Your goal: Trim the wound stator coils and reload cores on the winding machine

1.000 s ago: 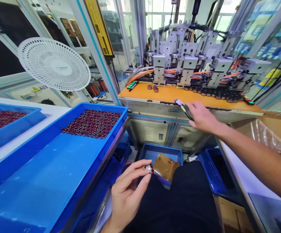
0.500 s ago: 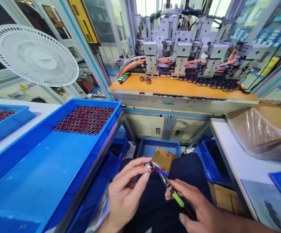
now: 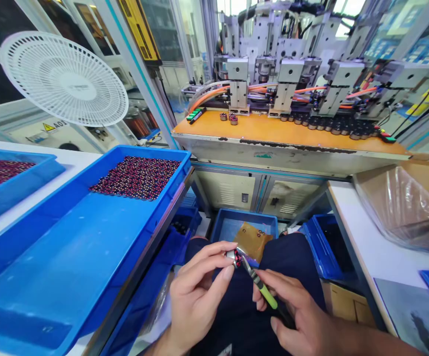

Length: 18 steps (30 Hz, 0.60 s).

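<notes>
— Right, left hand [image 3: 195, 301]: grip?
— Pinched shut on a small wound coil [image 3: 235, 257], thumb and fingertips closed round it, low in the middle, over the lap.
— And the right hand [image 3: 296, 311]?
— Wrapped round green-handled tweezers [image 3: 261, 286], tips touching the coil from the right.
— Further out?
— Just behind, a small blue bin [image 3: 229, 225] with a brown bag [image 3: 253, 240]. To the left, a big blue tray [image 3: 69, 257] of coils. Beyond, an orange tabletop [image 3: 274, 133] under the machine heads.
</notes>
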Tool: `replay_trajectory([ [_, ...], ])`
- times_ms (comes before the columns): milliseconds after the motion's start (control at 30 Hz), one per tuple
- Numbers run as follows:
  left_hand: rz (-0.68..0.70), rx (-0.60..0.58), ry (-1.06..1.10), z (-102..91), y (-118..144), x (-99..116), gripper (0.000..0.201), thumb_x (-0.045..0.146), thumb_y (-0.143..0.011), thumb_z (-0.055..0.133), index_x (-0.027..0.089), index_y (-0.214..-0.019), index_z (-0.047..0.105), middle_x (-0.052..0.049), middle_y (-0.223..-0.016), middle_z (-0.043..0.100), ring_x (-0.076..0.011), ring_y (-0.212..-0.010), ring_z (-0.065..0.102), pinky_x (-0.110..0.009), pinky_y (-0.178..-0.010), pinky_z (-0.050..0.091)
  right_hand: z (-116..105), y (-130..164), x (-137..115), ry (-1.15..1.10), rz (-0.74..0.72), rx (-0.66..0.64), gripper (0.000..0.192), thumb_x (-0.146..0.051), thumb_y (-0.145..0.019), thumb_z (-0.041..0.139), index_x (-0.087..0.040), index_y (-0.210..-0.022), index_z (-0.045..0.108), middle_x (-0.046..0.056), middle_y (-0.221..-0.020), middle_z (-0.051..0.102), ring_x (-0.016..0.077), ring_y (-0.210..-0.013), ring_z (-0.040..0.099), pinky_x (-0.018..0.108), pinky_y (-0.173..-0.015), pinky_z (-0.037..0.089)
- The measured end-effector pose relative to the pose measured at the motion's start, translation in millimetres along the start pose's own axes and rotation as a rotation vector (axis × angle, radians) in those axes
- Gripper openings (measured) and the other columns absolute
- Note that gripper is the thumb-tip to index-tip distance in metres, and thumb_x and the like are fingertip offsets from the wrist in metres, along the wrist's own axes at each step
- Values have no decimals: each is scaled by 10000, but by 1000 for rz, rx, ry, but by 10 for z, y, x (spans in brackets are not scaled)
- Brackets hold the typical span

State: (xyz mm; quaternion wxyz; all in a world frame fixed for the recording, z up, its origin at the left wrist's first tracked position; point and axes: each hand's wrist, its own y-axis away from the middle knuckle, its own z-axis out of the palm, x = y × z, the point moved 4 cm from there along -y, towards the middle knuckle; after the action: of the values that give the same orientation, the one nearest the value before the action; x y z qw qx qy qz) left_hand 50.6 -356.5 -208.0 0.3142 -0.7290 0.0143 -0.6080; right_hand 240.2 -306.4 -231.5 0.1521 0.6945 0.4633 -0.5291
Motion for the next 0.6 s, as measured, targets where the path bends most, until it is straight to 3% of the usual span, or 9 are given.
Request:
replay_trajectory([
  [333, 9, -22, -12, 18, -10, -18, 302, 28, -838, 647, 262, -1007, 734, -34, -1107, 752, -169, -1036, 710, -267, -870, 595, 38, -22, -6, -50, 2, 62, 670, -41, -774, 504, -231, -1415, 468, 43, -887, 634, 125, -742, 594, 256, -706, 537],
  [500, 0, -28, -9, 20, -2, -33, 294, 29, -838, 650, 255, -1003, 740, -51, -1091, 754, -184, -1016, 718, -284, -852, 605, 49, -54, -10, -218, 156, -41, 490, -85, -759, 532, -181, -1233, 608, 20, -789, 572, 105, -653, 526, 220, -603, 484],
  [600, -9, -22, 0, 32, -8, -46, 287, 27, -844, 641, 250, -998, 738, -53, -1088, 750, -186, -1032, 713, -275, -845, 606, 52, -38, 0, -335, 242, -62, 437, -99, -767, 539, -181, -1190, 615, 15, -797, 548, 87, -629, 494, 201, -567, 450],
])
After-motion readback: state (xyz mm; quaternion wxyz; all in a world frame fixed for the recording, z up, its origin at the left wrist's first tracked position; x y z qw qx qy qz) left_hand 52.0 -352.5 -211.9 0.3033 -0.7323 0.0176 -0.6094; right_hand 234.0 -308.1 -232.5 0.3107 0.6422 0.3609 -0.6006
